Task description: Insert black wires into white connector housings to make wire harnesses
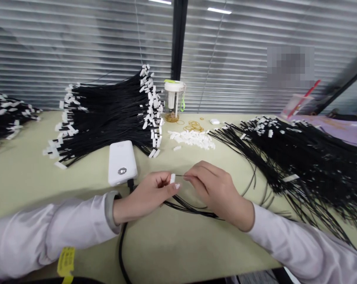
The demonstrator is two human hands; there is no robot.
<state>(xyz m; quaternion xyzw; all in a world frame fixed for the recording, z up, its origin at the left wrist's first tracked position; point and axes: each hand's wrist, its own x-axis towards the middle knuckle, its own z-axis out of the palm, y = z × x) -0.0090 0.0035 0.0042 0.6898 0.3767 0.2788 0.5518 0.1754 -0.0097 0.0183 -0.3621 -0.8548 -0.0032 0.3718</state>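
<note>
My left hand is closed, pinching a small white connector between thumb and fingers. Just to its right, my right hand pinches a thin black wire that runs to the connector; I cannot tell how far its end sits inside. Several black wires pass below both hands, from under the left palm toward the right. Beyond the hands lies a loose pile of white connectors, with one single connector apart from it.
A white power bank with a black cable lies by my left wrist. Bundled wires with white ends lie at back left, more black wires at right. A cup and rubber bands are at the back.
</note>
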